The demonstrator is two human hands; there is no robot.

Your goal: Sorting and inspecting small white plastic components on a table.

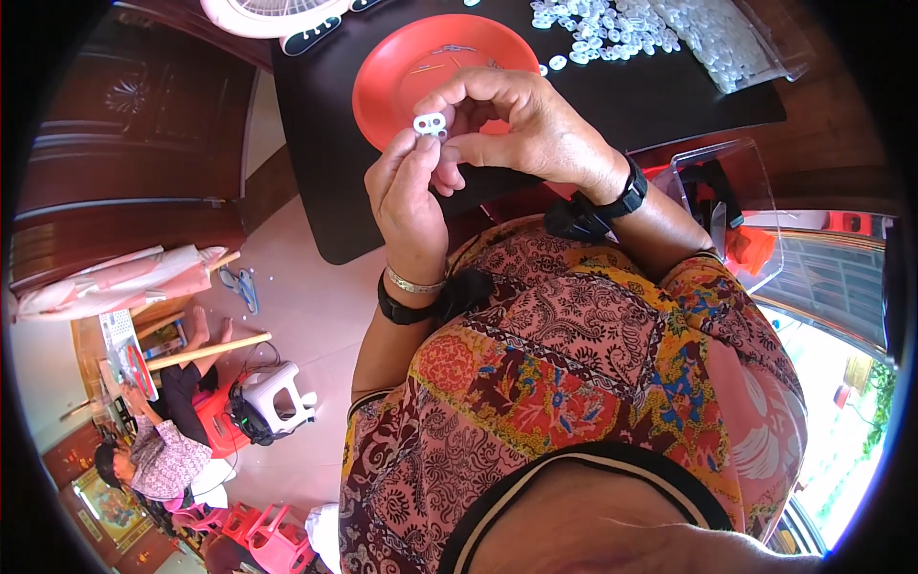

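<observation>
At frame centre-top, the left hand and right hand meet over the dark tabletop, pinching a small white two-holed plastic piece. Behind them lies a round red plastic plate; a heap of small white plastic pieces sits upper right.

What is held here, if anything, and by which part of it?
A small white plastic piece with two holes, pinched between both hands: left hand fingertips under its lower edge, right hand fingers at its right end.
</observation>
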